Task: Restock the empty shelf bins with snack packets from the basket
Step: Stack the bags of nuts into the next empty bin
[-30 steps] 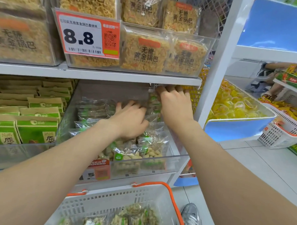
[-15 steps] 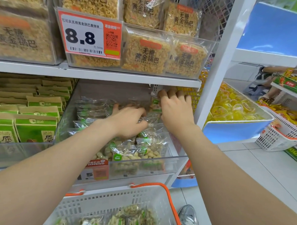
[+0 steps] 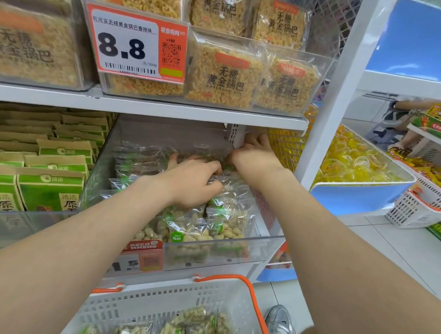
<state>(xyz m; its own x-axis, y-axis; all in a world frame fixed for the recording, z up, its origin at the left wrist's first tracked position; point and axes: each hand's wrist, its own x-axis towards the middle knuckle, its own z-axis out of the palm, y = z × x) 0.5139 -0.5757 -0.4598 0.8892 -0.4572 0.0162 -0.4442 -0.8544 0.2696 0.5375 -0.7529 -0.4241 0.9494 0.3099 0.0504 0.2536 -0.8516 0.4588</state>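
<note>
Both my arms reach into the clear bin (image 3: 261, 247) on the lower shelf, which is heaped with snack packets (image 3: 212, 224) of pale nuts in see-through wrappers with green marks. My left hand (image 3: 191, 183) lies palm down on the middle of the heap, its fingers (image 3: 212, 166) curled and the thumb pinched in against them, gripping the crinkled wrapper of one of the snack packets. My right hand (image 3: 255, 155) is further in, at the back right corner of the bin, just under the shelf board above. Its fingertips are bent out of sight there, so I cannot tell whether it holds anything.

Below my forearms sits the grey basket (image 3: 158, 298) with its orange handle, close against the front of the shelf, and loose packets (image 3: 192, 319) of the same kind lie in its bottom.

The bin to the left holds green boxes (image 3: 49, 192). On the shelf above stand packs of rice crackers (image 3: 223, 76) behind a price tag (image 3: 136, 42) reading 8.8. To the right, a blue tub (image 3: 359, 198) holds yellow jelly cups. My grey shoe (image 3: 280, 323) shows on the tiled floor beside the basket.
</note>
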